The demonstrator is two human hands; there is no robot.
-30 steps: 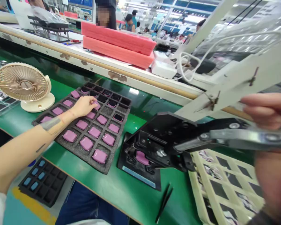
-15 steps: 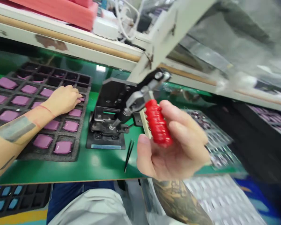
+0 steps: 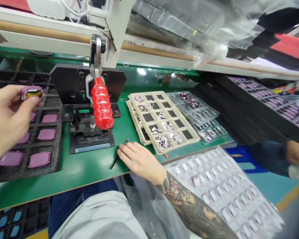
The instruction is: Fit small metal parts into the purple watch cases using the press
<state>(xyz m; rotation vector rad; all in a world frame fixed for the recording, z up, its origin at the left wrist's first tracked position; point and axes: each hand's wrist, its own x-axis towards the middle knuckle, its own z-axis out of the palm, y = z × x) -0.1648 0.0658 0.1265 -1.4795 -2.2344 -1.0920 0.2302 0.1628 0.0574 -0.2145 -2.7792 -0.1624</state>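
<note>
Head view: left hand (image 3: 7, 116) now pinching a mauve padded piece (image 3: 32, 93) between thumb and fingers, raised just above the black foam tray (image 3: 56, 156) instead of pressing flat on it; right hand (image 3: 139, 161) off the red grip (image 3: 102, 104) of the toggle press (image 3: 89, 147), open and resting at the edge of the green table (image 3: 72, 179), fingertips just beside black tweezers (image 3: 114, 162). Red grip now upright.

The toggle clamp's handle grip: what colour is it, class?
The handle grip is glossy red with twisted ribs, clearest in the head view.
</note>
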